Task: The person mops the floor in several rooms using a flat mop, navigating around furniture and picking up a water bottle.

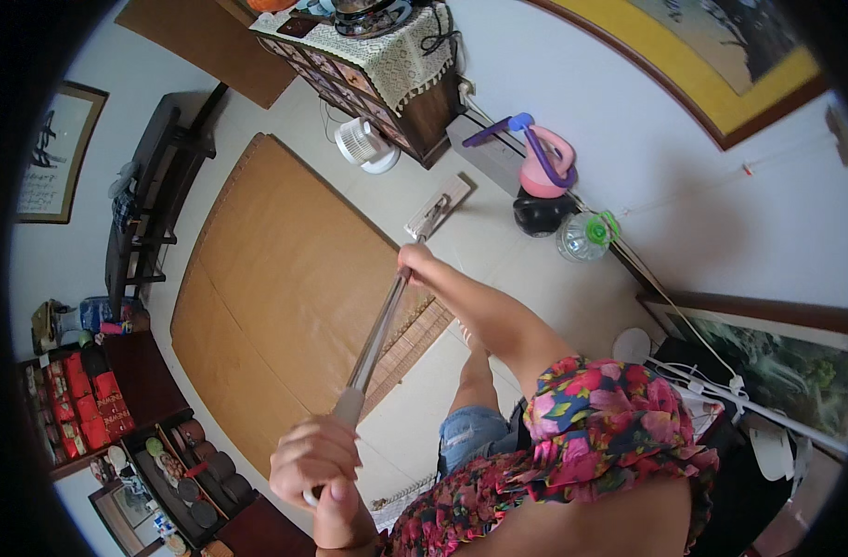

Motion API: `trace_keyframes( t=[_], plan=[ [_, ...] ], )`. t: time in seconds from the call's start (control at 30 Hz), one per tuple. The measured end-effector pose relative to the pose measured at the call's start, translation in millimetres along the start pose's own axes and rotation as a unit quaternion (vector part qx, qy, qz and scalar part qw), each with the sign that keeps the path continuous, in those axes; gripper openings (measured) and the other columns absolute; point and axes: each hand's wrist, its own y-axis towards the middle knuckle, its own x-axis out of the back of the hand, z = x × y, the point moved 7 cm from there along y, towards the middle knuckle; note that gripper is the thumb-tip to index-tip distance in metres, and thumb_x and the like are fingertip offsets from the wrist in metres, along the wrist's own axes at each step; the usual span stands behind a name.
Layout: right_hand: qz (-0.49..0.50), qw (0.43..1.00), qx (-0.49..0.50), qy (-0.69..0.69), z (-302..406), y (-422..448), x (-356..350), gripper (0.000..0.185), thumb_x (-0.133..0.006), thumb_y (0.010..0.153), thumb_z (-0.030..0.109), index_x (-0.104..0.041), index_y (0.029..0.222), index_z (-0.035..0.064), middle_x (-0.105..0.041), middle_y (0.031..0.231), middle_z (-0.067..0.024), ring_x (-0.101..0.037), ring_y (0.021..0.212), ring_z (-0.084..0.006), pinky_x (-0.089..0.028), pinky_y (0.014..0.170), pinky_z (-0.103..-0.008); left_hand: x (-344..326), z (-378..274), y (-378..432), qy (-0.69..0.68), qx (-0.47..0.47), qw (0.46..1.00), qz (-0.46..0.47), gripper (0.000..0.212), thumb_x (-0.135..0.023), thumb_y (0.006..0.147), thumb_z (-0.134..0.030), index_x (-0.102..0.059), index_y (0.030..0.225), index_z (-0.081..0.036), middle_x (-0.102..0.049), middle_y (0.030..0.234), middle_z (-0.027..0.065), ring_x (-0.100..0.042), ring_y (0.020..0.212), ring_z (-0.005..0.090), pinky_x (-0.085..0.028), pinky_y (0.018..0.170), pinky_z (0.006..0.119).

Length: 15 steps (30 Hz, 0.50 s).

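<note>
A flat mop has its pale rectangular head [439, 207] on the light tiled floor [396, 456], beside the edge of a large brown mat [291, 264]. Its metal pole [380, 334] slants across the view above that mat, ending in a grey handle grip [348, 407]. Low on the pole, close to the mop head, my right hand [415, 260] is wrapped around the shaft. My left hand [317, 456] grips the handle's top end, fingers curled over it. Part of a woven slatted mat [403, 358] shows along the brown mat's near edge.
Right of the mop head stand a pink kettlebell-shaped object [543, 163], a black rounded object [541, 214] and a clear plastic bottle [580, 240]. A white fan [365, 145] stands by a cabinet [424, 115]. A dark bench [156, 202] lines the left wall.
</note>
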Motion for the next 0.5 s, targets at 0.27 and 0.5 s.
trace_keyframes(
  t=[0.27,0.5],
  plan=[
    [-0.065,0.994,-0.075,-0.039,87,95,12,0.008,-0.045,0.071,0.002,-0.046,0.063,0.0003,-0.048,0.053,-0.0122,-0.047,0.037,-0.0209,-0.037,0.033,-0.0339,-8,111,59,-0.001,-0.009,0.992,-0.129,0.025,-0.043,0.078,-0.014,-0.034,0.056,-0.008,-0.035,0.044,0.0023,-0.036,0.042,0.0136,-0.031,0.044,0.028],
    [-0.058,0.962,0.017,0.267,60,99,58,0.006,-0.043,0.069,-0.006,-0.043,0.063,-0.0030,-0.041,0.056,-0.0123,-0.042,0.043,-0.0208,-0.033,0.036,-0.0332,-51,101,59,0.010,-0.006,1.000,0.005,0.023,-0.046,0.076,-0.008,-0.036,0.056,-0.006,-0.042,0.043,0.0021,-0.045,0.038,0.0151,-0.037,0.039,0.026]
  ],
)
